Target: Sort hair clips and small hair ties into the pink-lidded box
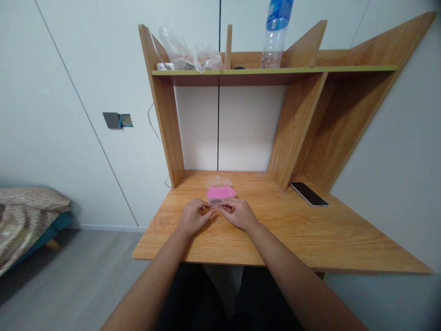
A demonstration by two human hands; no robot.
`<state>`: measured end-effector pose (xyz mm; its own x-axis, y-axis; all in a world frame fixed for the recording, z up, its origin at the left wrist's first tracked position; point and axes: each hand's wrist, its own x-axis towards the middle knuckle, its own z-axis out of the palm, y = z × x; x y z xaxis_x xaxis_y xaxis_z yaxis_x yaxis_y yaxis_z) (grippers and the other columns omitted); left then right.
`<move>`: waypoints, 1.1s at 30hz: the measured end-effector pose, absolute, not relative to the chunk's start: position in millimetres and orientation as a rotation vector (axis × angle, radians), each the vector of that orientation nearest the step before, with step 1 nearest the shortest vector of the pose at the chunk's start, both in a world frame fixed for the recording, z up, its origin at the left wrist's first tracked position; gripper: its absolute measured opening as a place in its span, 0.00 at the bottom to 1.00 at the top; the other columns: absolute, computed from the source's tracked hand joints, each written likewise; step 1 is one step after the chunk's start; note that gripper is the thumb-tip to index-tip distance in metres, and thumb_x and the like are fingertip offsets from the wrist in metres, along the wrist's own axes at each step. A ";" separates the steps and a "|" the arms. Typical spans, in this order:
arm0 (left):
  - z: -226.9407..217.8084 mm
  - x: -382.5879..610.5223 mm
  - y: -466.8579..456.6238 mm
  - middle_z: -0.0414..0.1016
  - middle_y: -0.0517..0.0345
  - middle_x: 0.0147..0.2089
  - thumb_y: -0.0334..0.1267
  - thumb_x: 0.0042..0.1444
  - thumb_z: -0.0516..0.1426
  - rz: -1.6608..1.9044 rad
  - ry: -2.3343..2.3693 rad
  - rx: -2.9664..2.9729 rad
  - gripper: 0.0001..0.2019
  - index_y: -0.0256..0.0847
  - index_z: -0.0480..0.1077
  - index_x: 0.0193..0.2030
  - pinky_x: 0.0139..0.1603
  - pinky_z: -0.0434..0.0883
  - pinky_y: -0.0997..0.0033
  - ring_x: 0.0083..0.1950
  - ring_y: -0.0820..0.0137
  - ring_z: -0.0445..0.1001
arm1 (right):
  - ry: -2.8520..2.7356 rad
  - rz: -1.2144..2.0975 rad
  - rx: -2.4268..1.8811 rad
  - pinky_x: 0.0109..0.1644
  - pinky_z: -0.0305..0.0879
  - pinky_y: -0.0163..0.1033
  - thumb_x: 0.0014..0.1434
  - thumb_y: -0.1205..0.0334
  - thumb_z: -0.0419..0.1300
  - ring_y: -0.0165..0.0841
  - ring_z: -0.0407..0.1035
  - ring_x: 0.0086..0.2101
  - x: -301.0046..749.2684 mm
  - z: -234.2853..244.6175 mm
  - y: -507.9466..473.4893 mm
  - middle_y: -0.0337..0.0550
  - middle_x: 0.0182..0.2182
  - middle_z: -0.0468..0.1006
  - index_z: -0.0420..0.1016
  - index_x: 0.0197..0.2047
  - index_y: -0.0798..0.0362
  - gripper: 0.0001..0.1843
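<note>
Both hands meet over the desk, just in front of a small box with a pink lid (221,193). My left hand (195,216) is closed in a pinch, thumb against fingertips. Opposite it, my right hand (239,213) pinches in the same way, its fingertips close to the left ones. Whatever sits between the fingers is too small to make out. On the wood right below the fingertips lie two small pale ring-like pieces, one on the left (211,220) and one on the right (218,220). A clear plastic container or lid (218,183) lies behind the pink-lidded box.
The wooden desk (292,239) carries a dark-screened phone (309,193) at right. Uprights and a shelf (275,71) rise behind, with a plastic bag (193,55) and a blue-labelled bottle (275,34) on top. A bed (31,216) stands at the far left.
</note>
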<state>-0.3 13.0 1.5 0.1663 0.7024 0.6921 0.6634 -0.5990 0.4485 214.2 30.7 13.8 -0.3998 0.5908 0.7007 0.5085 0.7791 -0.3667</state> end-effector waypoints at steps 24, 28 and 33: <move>8.7 0.6 7.6 0.79 0.55 0.33 0.43 0.56 0.65 1.431 1.422 2.427 0.08 0.42 0.76 0.34 0.39 0.70 0.68 0.34 0.67 0.74 | -2.034 0.073 -0.810 0.38 0.69 0.36 0.59 0.54 0.69 0.34 0.74 0.32 216.3 13.2 30.0 0.42 0.32 0.82 0.82 0.38 0.49 0.08; 6.9 -0.5 9.6 0.81 0.54 0.36 0.41 0.57 0.64 1.390 1.394 2.445 0.06 0.42 0.77 0.37 0.42 0.71 0.67 0.38 0.65 0.76 | -2.085 0.079 -0.777 0.42 0.70 0.37 0.61 0.59 0.67 0.33 0.74 0.35 214.4 14.0 30.5 0.41 0.35 0.82 0.82 0.42 0.47 0.05; 2.3 -1.3 13.8 0.82 0.53 0.39 0.37 0.58 0.63 1.323 1.355 2.472 0.05 0.41 0.79 0.40 0.43 0.71 0.67 0.39 0.65 0.77 | -2.146 0.075 -0.733 0.46 0.70 0.38 0.63 0.64 0.64 0.33 0.74 0.40 212.6 12.0 34.1 0.42 0.38 0.81 0.82 0.46 0.46 0.09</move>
<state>-1.3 13.8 2.3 0.2603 0.7025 0.6624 0.6788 -0.6210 0.3919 212.6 34.1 12.0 -0.4711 0.5272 0.7072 0.4766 0.8268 -0.2988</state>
